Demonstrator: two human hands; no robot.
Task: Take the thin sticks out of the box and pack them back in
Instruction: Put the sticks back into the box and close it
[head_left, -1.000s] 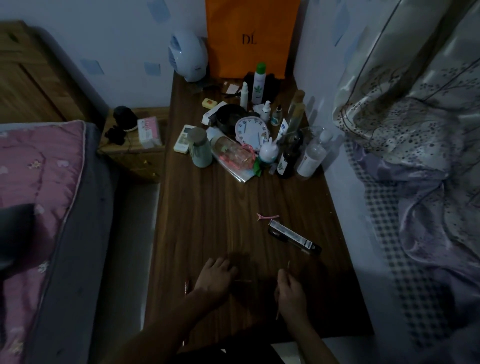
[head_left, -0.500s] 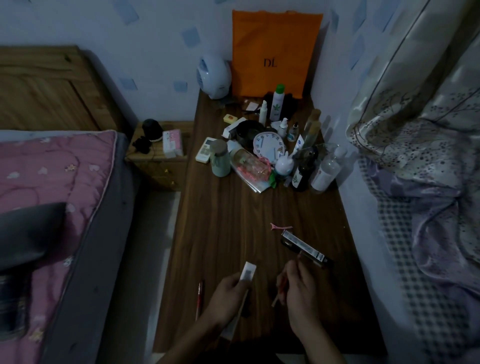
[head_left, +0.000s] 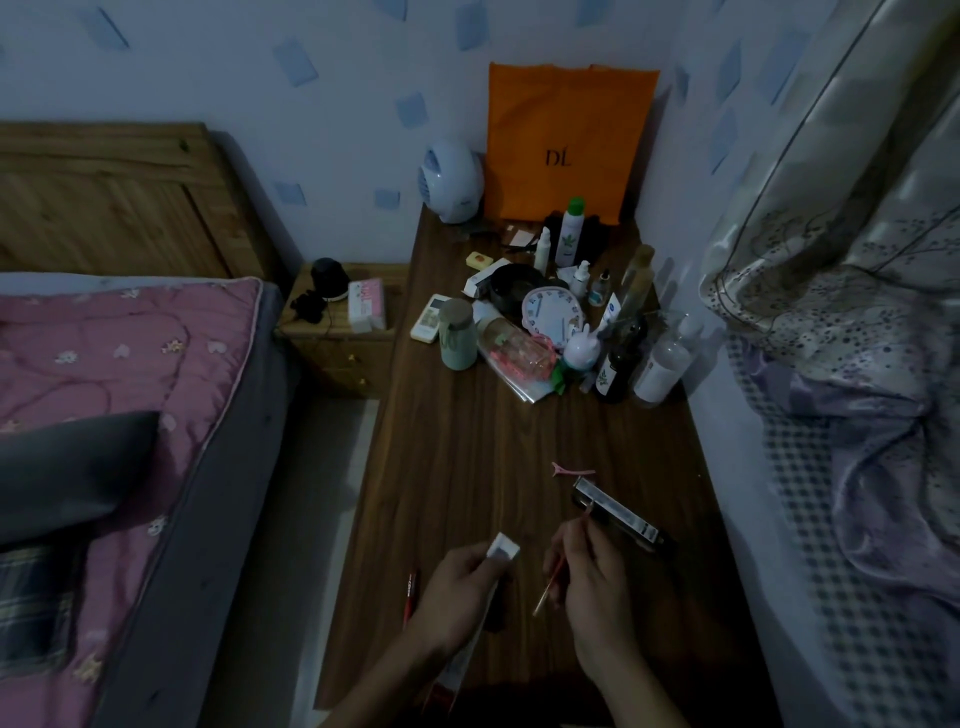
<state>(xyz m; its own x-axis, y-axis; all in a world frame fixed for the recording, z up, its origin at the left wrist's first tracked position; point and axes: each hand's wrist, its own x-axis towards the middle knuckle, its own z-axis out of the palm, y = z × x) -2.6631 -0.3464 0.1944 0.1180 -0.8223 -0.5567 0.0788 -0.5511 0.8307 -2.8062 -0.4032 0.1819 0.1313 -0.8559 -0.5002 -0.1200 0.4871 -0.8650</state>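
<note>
A: What has changed in the last second?

B: 1 second ago the left hand (head_left: 457, 597) lay flat on the tabletop (head_left: 467, 441) with nothing in it. Now it holds the box (head_left: 503, 547) up, the pale open end tilted toward the far side, the long body running back under the palm to the near edge.

A: And the right hand (head_left: 592, 587)?

B: It held a stick (head_left: 555, 578) then and holds it now, but it has moved up beside the box mouth. The stick slants from near-left, low, to far-right, high.

A: So which step is this?

B: I judge it is the packing-back step: box in 1 hand, stick in the other, close to each other but not touching. The stick is not in the box yet.

A: The fingers?

B: The left fingers (head_left: 483, 564) are curled and pressed around the box. The right fingers (head_left: 571, 545) are bunched together, pinching the stick near its upper part. I see 1 stick for certain; the light is too dim to count more.

A: Anything else nearby?

B: A red pen (head_left: 410, 595) lies just left of the left hand. A dark long pack (head_left: 618, 512) and a pink clip (head_left: 571, 471) lie farther off to the right.
</note>
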